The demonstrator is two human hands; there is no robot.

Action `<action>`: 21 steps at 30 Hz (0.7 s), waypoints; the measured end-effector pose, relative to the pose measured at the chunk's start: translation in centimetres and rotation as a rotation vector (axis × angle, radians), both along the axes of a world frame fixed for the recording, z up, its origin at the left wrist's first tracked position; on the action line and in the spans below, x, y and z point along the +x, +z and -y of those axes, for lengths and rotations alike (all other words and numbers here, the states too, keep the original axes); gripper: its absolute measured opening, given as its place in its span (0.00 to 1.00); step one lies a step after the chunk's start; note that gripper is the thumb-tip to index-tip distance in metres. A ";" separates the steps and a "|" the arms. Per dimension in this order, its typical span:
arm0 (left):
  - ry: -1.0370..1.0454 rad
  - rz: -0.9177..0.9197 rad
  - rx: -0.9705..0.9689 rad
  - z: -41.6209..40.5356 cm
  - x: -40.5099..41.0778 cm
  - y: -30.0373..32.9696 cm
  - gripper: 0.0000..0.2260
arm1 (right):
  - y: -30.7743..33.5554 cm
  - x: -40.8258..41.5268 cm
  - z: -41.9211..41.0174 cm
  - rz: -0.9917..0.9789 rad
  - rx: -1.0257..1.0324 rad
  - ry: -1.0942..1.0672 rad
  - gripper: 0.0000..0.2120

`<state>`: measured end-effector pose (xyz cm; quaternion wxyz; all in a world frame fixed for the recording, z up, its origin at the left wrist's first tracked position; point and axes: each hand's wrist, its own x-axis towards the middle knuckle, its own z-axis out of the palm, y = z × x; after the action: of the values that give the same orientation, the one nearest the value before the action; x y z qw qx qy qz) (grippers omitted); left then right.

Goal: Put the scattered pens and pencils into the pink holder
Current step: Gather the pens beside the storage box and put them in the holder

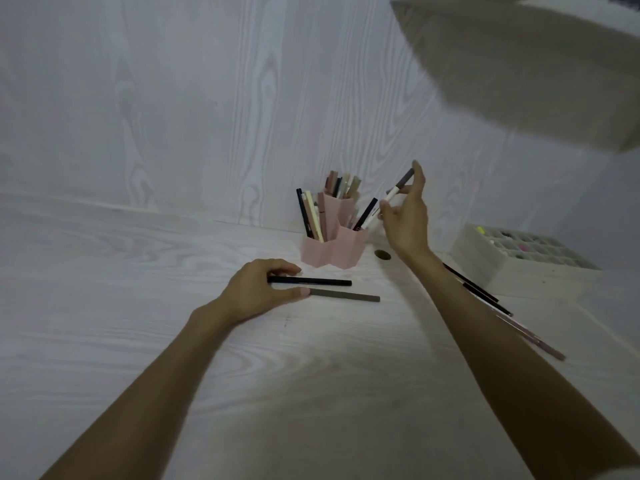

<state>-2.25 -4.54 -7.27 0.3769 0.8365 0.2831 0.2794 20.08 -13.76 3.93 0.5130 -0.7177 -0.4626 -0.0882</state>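
pink holder (333, 249) sits just left of and below my right hand (405, 216), which pinches a white pen with a grey cap (400, 187), tilted, its lower tip toward the cups. my left hand (258, 292) lies on the desk (138, 271), fingers closing on a black pen (311, 281) lying crosswise, pointing right, with a grey pencil (343, 295) just beside it

The holder (334, 245) stands on the desk (138, 341) near its back edge, two pens (311, 281) lying before it, a compartment box (519, 261) to its right, more pens (485, 292) before that box.
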 end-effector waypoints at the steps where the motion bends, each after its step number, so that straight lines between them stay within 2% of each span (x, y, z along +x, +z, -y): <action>1: -0.007 0.002 -0.002 0.0 0.0 0.0 0.23 | -0.5 -0.3 -0.6 0.016 0.017 -0.006 0.35; 5: -0.003 -0.006 0.033 0.0 -0.1 -0.1 0.22 | -2.3 -0.9 -1.9 0.053 0.043 -0.026 0.24; 8: 0.000 -0.021 0.061 -0.1 -0.1 -0.2 0.21 | -3.4 -0.5 -1.9 0.210 -0.055 -0.101 0.15; 14: 0.036 0.014 -0.002 -0.3 0.2 -0.1 0.14 | -2.8 0.4 -1.1 0.327 -0.210 -0.071 0.25; 17: 0.035 0.018 -0.002 -0.1 0.2 0.0 0.12 | -2.1 -0.2 0.4 0.221 -0.176 0.014 0.24; 19: 0.035 0.020 0.000 0.0 0.2 0.1 0.11 | -2.1 -0.5 1.9 0.112 -0.237 0.111 0.16; 21: 0.039 0.017 0.008 0.1 0.2 0.2 0.11 | -2.9 -0.8 3.5 0.097 -0.399 0.265 0.07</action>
<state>-2.07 -4.62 -7.09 0.3704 0.8300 0.2947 0.2951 19.23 -17.24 1.04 0.3452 -0.7330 -0.5849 0.0387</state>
